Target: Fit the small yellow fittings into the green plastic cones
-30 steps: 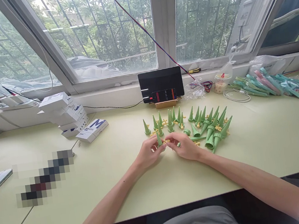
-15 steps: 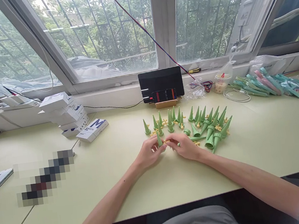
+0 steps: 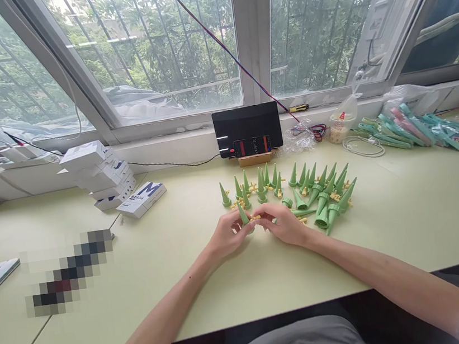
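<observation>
My left hand is closed around a green plant-watering spike, whose pointed tip leans slightly left. Between the fingertips of my right hand is a small yellow valve, held against the side of that spike. My fingers partly cover where the two meet. Just beyond my hands stand several upright green spikes with yellow valves among them. To the right of my right hand lies a heap of green spikes, and a loose green ring cap is close to its fingers.
A black tablet with a phone in front stands at the window. White boxes are stacked at the left, near one lying flat. At the back right are a cup in a bag, a white cable and bagged items.
The spike in my left hand has tipped slightly to the left. My right fingers have shifted a little at the yellow valve; the other things stay put.
</observation>
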The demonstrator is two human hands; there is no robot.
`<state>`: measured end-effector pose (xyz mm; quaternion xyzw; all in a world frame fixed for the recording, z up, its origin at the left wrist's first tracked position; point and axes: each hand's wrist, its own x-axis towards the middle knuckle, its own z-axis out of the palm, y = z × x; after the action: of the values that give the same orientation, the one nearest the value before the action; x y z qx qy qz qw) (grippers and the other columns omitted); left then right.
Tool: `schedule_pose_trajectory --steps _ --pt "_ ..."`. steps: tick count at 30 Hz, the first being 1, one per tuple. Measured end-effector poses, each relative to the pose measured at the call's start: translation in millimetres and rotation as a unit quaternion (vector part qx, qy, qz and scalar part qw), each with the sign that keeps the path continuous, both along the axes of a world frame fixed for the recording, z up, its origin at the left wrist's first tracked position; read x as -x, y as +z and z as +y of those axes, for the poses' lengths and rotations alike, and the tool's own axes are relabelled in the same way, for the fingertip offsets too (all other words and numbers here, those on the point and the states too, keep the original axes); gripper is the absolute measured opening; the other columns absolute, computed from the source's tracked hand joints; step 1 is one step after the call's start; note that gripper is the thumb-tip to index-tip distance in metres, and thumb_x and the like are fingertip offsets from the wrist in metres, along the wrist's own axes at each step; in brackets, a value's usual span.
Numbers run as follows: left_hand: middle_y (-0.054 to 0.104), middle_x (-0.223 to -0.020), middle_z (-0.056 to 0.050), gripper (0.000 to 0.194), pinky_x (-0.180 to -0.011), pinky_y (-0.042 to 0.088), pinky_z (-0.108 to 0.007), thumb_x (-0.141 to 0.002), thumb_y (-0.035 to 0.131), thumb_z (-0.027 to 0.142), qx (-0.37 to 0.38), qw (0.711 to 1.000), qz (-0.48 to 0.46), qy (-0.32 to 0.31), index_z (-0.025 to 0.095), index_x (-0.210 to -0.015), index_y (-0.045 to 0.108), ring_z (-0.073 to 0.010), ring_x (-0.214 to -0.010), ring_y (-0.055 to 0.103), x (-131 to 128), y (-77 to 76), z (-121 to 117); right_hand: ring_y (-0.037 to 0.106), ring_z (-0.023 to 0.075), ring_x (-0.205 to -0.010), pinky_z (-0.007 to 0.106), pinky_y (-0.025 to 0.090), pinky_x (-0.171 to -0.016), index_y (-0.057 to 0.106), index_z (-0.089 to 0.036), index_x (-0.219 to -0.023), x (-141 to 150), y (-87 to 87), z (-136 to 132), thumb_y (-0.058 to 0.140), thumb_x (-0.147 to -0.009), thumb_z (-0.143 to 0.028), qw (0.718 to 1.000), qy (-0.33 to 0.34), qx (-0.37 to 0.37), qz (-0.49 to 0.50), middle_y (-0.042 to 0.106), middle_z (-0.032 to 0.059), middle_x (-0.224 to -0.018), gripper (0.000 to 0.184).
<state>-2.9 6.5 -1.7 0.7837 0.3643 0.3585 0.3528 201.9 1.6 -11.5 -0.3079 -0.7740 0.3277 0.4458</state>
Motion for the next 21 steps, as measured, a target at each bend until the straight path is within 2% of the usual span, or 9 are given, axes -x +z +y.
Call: schedule_pose_trajectory --steps 5,10,21 --pt "0.067 -0.094 -0.008 0.024 -0.062 0.054 -0.024 -0.092 0.063 0.039 -0.003 1.0 0.004 -0.002 0.016 -0.089 0.068 -0.0159 -0.082 0.063 -0.7 2.5 -1.0 0.054 0.0115 -0.058 0.027 0.048 -0.06 0.065 -0.019 -0.096 -0.3 0.9 -0.4 0.057 -0.098 -0.037 1.0 -0.001 0.005 0.001 0.064 0.0024 -0.082 0.02" --pt "0.067 -0.094 -0.008 0.025 -0.062 0.054 -0.025 -0.092 0.062 0.041 -0.007 1.0 0.007 -0.006 0.017 -0.088 0.068 -0.0161 -0.081 0.062 -1.4 4.8 -1.8 0.053 0.0126 -0.058 0.027 0.047 -0.058 0.065 -0.019 -0.094 -0.6 -1.0 0.8 0.056 -0.099 -0.041 1.0 -0.001 0.015 -0.01 0.062 0.001 -0.075 0.024" --pt "0.067 -0.092 -0.008 0.026 -0.06 0.053 -0.025 -0.092 0.061 0.041 -0.016 1.0 0.019 -0.006 0.017 -0.087 0.068 -0.0155 -0.077 0.061 -1.0 2.5 -1.2 0.051 0.0132 -0.059 0.026 0.045 -0.059 0.065 -0.018 -0.091 -1.1 -4.3 2.8 0.052 -0.1 -0.04 0.999 -0.01 0.012 -0.031 0.06 0.0004 -0.071 0.026"
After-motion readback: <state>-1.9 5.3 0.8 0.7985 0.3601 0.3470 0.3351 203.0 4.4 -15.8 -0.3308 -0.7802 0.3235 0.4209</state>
